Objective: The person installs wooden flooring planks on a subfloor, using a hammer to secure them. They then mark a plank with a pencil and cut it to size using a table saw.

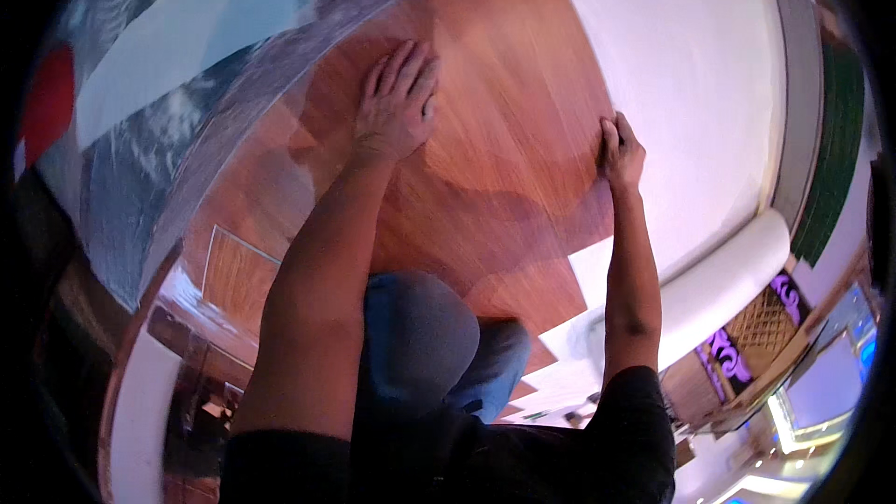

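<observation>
A person in a black short-sleeved top bends over a stretch of reddish-brown wood-grain boards (513,103) on the floor, both bare arms reaching forward. The left hand (399,101) lies palm down on the boards, toward their left edge; its grip is flattened and relaxed, fingers nearly side by side, with nothing held. The right hand (623,154) is at the boards' long right edge, fingers bent in and touching that border; whether its grip has closed around the edge or merely presses against it cannot be told.

The boards spread beneath both arms, their seams running lengthwise and their near ends breaking into steps at the lower right corner. Shadows fall across their middle. A blue-clad knee (425,331) shows between the forearms, above the near part of the boards.

Along the boards' right edge spreads a smooth white sheet (691,75), its near end gathered into a thick roll (733,257) beside the right forearm. A grey band (795,84) borders the sheet's far right edge, with a dark green strip (831,159) beyond it. Past the boards' left edge, a pale strip (201,33) lies across a mottled grey-blue covering (140,205), near a red object (49,101) too cropped to identify. At the lower right, well apart from the hands, a lattice panel (761,322) carries purple scrollwork on black.
</observation>
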A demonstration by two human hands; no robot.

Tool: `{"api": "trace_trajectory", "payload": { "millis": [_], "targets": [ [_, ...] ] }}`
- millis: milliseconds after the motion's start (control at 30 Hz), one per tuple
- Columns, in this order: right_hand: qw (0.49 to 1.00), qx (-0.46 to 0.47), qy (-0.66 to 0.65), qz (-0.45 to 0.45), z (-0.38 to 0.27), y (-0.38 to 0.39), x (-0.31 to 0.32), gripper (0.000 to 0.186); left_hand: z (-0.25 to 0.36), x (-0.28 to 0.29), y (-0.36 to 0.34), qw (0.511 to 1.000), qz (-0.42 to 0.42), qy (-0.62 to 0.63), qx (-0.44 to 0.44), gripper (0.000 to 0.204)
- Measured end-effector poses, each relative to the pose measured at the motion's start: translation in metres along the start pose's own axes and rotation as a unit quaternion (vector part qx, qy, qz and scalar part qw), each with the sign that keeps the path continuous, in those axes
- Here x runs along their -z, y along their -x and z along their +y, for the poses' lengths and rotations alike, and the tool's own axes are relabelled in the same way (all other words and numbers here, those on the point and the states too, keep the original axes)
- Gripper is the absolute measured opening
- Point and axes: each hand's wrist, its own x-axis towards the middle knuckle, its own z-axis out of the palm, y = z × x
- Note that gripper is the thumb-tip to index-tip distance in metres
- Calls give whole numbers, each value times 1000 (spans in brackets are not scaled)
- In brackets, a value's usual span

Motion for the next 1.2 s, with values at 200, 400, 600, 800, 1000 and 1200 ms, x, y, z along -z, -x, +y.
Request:
{"api": "trace_trajectory", "payload": {
  "millis": [200, 400, 600, 800, 1000, 1200],
  "targets": [
    [998, -6, 56, 38, -11, 6, -3, 53, -6, -11, 8, 995, -7, -99, -20, 59],
    [994, 11, 55, 95, 2, 3, -29, 51, 3, -7, 2, 993, 4, -116, -31, 56],
    [989, 7, 119, 91, -6, 18, -19, 48, -3, -14, 0, 993, 43, -86, -69, 56],
    [983, 51, 119, 127, 9, 7, -33, 40, -5, -16, -1, 991, 49, -94, -84, 57],
    [988, -12, 116, 97, -17, 8, -31, 45, -13, -11, 2, 989, 24, -123, -76, 60],
    [974, -6, 114, 195, 1, 13, -66, 39, 1, -1, 2, 997, -13, -74, -32, 64]
  ]
}}
